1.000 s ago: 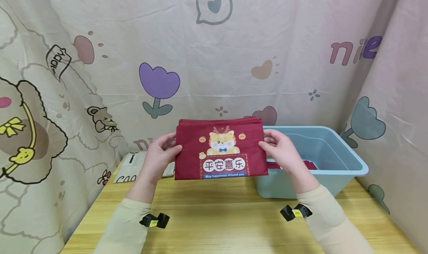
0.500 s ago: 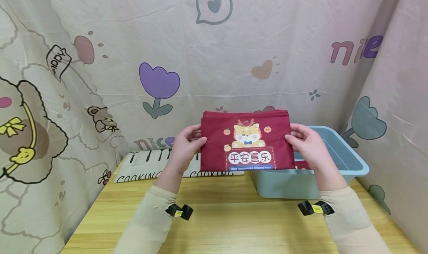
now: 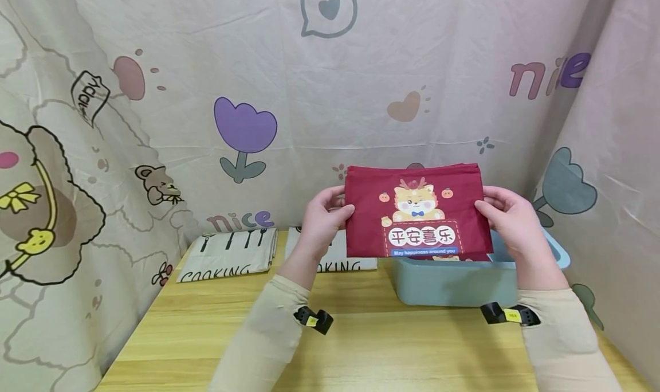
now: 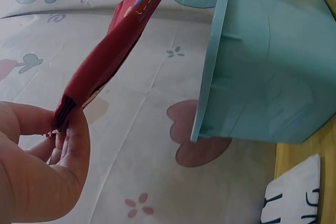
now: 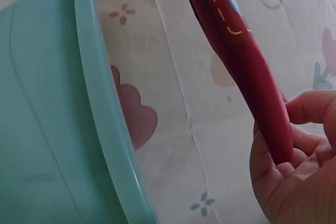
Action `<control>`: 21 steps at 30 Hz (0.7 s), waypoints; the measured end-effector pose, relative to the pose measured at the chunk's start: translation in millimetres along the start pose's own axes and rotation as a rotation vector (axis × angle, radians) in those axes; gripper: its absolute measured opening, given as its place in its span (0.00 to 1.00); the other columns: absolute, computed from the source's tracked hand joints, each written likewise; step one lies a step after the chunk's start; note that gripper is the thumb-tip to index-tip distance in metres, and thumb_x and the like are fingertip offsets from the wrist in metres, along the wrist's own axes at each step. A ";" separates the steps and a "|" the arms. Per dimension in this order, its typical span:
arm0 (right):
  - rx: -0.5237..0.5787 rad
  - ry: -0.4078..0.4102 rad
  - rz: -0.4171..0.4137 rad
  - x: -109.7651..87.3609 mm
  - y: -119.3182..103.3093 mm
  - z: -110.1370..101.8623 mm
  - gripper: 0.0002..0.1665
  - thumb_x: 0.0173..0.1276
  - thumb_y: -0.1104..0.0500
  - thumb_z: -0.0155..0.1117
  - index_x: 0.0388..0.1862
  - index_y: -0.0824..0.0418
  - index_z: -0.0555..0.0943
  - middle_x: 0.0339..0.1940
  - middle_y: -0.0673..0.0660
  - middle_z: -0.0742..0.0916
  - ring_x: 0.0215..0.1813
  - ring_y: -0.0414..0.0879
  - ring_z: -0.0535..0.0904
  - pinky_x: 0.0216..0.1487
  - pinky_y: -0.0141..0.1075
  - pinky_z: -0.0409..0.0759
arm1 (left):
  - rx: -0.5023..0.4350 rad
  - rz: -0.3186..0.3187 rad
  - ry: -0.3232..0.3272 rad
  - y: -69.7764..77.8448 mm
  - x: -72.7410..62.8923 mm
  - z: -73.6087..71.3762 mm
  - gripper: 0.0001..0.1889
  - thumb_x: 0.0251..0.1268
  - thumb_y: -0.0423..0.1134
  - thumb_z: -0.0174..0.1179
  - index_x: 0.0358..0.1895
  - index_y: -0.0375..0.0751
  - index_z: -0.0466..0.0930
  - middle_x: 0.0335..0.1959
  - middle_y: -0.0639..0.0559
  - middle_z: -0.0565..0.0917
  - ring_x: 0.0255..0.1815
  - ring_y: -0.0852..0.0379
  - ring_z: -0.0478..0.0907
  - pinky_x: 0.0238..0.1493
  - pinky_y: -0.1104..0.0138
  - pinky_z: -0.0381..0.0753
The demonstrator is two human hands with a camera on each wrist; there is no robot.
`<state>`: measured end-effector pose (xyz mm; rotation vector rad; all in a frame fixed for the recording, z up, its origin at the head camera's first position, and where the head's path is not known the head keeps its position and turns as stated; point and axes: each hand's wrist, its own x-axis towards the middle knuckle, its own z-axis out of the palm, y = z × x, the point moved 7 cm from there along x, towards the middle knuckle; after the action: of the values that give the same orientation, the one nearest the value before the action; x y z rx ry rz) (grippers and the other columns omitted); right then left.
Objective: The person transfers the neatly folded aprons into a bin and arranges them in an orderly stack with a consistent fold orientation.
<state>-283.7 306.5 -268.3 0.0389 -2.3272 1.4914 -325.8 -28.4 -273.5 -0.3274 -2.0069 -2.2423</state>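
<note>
A folded red cloth (image 3: 368,220) with a cartoon animal and white lettering is held up flat, its printed face toward me, in the head view. My left hand (image 3: 325,220) pinches its left edge, thumb in front and fingers behind. At the right edge my right hand (image 3: 515,223) pinches it the same way. The blue-green tub (image 3: 454,286) lies below and behind the cloth, which hides much of its opening. More red printed fabric (image 3: 464,258) shows inside the tub. Edge-on, the layered cloth (image 4: 100,66) sits between left thumb and fingers; the right wrist view shows its folded edge (image 5: 262,93) likewise.
Two folded white cloths printed COOKING lie at the back of the wooden table (image 3: 392,346): one at left (image 3: 227,257), another (image 3: 361,265) partly behind my left hand. A patterned curtain (image 3: 330,94) closes off the back and sides.
Both hands have carried the red cloth to the right and slightly up, from left of the tub to over its front. The second white cloth has come into view.
</note>
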 end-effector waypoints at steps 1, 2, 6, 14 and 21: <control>-0.006 0.005 0.006 0.3 1.8 -2.6 0.36 0.74 0.51 0.59 0.73 0.69 0.65 0.41 0.39 0.79 0.40 0.34 0.78 0.37 0.26 0.82 | -0.003 -0.001 -0.003 -0.5 0.4 3.6 0.23 0.62 0.22 0.62 0.61 0.36 0.78 0.37 0.45 0.78 0.33 0.56 0.79 0.32 0.66 0.83; -0.013 0.009 0.012 0.3 3.5 -5.2 0.36 0.74 0.50 0.59 0.73 0.69 0.65 0.41 0.38 0.79 0.40 0.34 0.78 0.37 0.26 0.82 | -0.008 -0.002 -0.006 -1.5 1.0 7.3 0.23 0.62 0.22 0.62 0.61 0.36 0.78 0.37 0.45 0.78 0.32 0.56 0.79 0.32 0.66 0.83; -0.033 0.031 0.033 0.2 10.1 -16.2 0.37 0.74 0.49 0.59 0.73 0.68 0.64 0.42 0.38 0.78 0.41 0.34 0.77 0.38 0.25 0.81 | -0.026 -0.004 -0.016 -5.2 3.3 22.0 0.23 0.62 0.21 0.61 0.61 0.35 0.78 0.35 0.46 0.78 0.31 0.57 0.79 0.30 0.68 0.82; -0.005 0.067 0.119 4.6 26.0 -35.1 0.39 0.73 0.44 0.58 0.75 0.63 0.65 0.44 0.39 0.77 0.44 0.36 0.74 0.38 0.23 0.80 | -0.014 -0.025 -0.025 -9.7 10.5 46.7 0.22 0.62 0.22 0.62 0.60 0.36 0.80 0.34 0.46 0.78 0.33 0.56 0.79 0.32 0.65 0.84; -0.026 0.070 0.158 13.3 40.9 -48.0 0.38 0.75 0.46 0.56 0.76 0.65 0.63 0.42 0.38 0.76 0.42 0.35 0.74 0.35 0.24 0.80 | -0.022 -0.068 -0.051 -16.7 15.6 68.0 0.22 0.62 0.21 0.61 0.61 0.36 0.79 0.35 0.46 0.78 0.33 0.56 0.79 0.32 0.63 0.84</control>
<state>-290.9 369.1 -281.9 -0.2046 -2.3392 1.5100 -339.0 41.8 -279.2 -0.3261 -2.0496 -2.3212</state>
